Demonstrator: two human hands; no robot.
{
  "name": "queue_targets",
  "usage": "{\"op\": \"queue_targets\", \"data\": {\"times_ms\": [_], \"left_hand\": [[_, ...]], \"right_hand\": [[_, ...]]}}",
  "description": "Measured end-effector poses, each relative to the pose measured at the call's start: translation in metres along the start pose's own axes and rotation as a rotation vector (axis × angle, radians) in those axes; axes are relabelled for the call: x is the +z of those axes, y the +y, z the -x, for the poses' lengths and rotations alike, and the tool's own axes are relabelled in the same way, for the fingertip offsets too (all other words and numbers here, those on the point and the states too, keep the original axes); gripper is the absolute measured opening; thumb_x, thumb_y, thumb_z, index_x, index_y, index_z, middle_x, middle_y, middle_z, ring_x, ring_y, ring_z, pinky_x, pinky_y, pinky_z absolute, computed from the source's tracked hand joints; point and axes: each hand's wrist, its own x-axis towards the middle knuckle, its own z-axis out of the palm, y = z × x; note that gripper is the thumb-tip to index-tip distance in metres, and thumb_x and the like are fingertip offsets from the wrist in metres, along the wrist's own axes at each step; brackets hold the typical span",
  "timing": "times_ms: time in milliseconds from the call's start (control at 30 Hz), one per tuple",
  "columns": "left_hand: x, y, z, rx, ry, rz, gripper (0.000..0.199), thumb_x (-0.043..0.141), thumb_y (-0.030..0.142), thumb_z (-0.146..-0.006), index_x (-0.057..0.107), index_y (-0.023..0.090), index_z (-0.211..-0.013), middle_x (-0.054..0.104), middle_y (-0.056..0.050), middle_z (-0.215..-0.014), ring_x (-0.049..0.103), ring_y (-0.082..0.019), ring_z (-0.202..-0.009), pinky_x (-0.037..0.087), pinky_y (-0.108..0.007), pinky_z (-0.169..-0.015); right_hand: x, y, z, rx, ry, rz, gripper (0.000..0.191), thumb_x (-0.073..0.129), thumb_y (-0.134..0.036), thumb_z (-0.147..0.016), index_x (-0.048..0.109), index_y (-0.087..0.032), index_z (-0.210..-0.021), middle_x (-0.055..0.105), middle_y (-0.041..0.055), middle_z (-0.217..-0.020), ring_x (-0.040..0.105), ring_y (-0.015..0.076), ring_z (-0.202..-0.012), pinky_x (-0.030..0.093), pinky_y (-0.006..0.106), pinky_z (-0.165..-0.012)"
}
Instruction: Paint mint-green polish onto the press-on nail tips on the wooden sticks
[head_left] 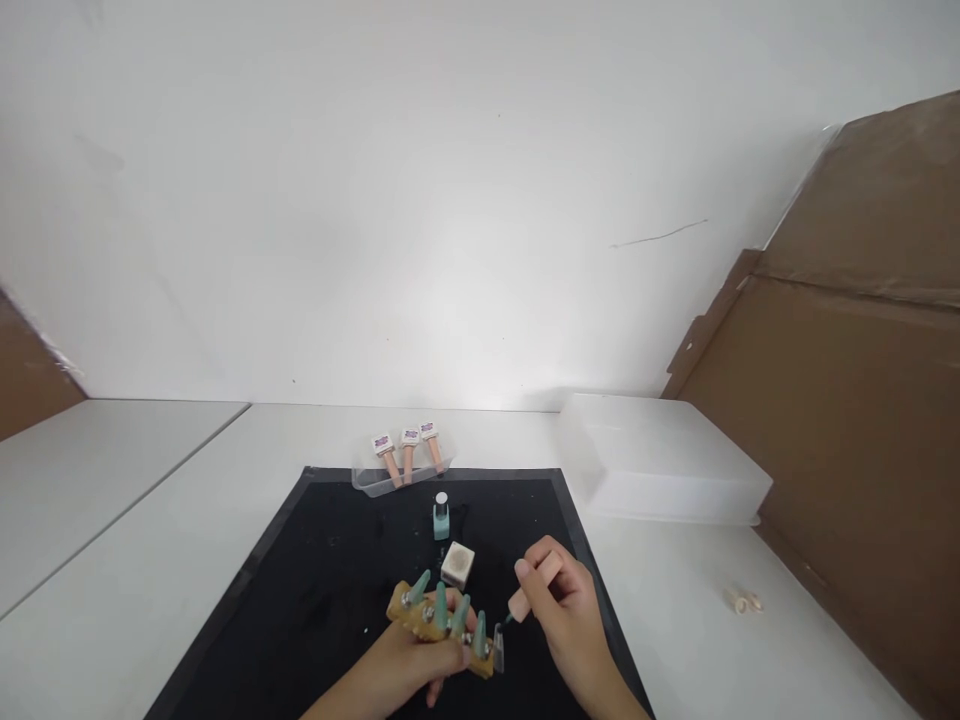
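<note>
My left hand (431,655) grips a yellowish-brown nail tip stand (403,604) low over the black mat. Several teal nail tips (441,606) rise from its metal studs, and a clear nail tip (499,648) sits at the right end. Pinched in my right hand (574,610) is a nail polish brush (519,604) by its pink handle. The brush's dark tip points down-left, close to the top of the clear tip; whether they touch is hard to tell. Just behind the stand is a white square bottle (457,565). Farther back a small teal polish bottle (441,520) stands upright with its cap on.
A clear plastic tray (375,488) with three pink-handled polish bottles (409,455) lies across the back edge of the black mat (322,580). At right is an upturned translucent bin (660,460). Small beige pieces (742,600) lie near the brown cardboard wall (847,480).
</note>
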Motion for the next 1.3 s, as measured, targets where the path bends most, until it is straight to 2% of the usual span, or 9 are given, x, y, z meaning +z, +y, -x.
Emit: {"op": "queue_targets", "data": {"times_ms": [133, 267, 367, 533, 1300], "left_hand": [[-0.002, 0.004, 0.002, -0.018, 0.013, 0.052, 0.016, 0.062, 0.023, -0.063, 0.054, 0.018, -0.076, 0.047, 0.005, -0.061, 0.036, -0.008, -0.049, 0.034, -0.021, -0.046], [-0.003, 0.004, 0.004, -0.028, 0.02, 0.137, 0.017, 0.061, 0.022, -0.061, 0.055, 0.017, -0.077, 0.045, 0.007, -0.055, 0.035, -0.008, -0.047, 0.034, -0.022, -0.047], [-0.002, 0.003, 0.004, -0.04, 0.006, 0.196, 0.017, 0.06, 0.021, -0.06, 0.055, 0.017, -0.077, 0.042, 0.008, -0.049, 0.034, -0.008, -0.043, 0.032, -0.022, -0.045], [0.0, 0.002, 0.006, -0.047, -0.01, 0.28, 0.017, 0.061, 0.02, -0.058, 0.056, 0.017, -0.074, 0.042, 0.008, -0.047, 0.031, -0.007, -0.042, 0.03, -0.02, -0.043], [0.004, 0.01, 0.01, -0.04, -0.039, 0.257, 0.015, 0.058, 0.018, -0.057, 0.054, 0.017, -0.071, 0.042, 0.008, -0.046, 0.034, -0.007, -0.041, 0.031, -0.021, -0.044]], "right_hand": [[0.002, 0.0, 0.001, -0.024, -0.023, -0.008, 0.04, 0.055, -0.035, -0.085, 0.036, -0.021, -0.054, 0.048, -0.0049, -0.052, 0.054, 0.0114, -0.044, 0.039, 0.023, -0.049], [0.001, 0.002, 0.001, -0.04, -0.085, -0.01, 0.032, 0.059, -0.037, -0.083, 0.047, -0.019, -0.059, 0.051, -0.0032, -0.057, 0.053, 0.012, -0.048, 0.038, 0.023, -0.05], [-0.001, 0.003, 0.001, -0.027, -0.119, -0.015, 0.028, 0.062, -0.041, -0.08, 0.054, -0.018, -0.065, 0.049, -0.0037, -0.057, 0.044, 0.0103, -0.047, 0.032, 0.022, -0.047], [0.0, 0.004, 0.001, 0.046, -0.163, -0.125, 0.034, 0.061, -0.049, -0.078, 0.053, -0.018, -0.067, 0.038, -0.007, -0.053, 0.03, 0.0077, -0.044, 0.023, 0.02, -0.041], [-0.001, 0.012, 0.0, 0.095, -0.166, -0.121, 0.033, 0.058, -0.049, -0.081, 0.053, -0.019, -0.069, 0.038, -0.0071, -0.052, 0.029, 0.0077, -0.042, 0.021, 0.02, -0.039]]}}
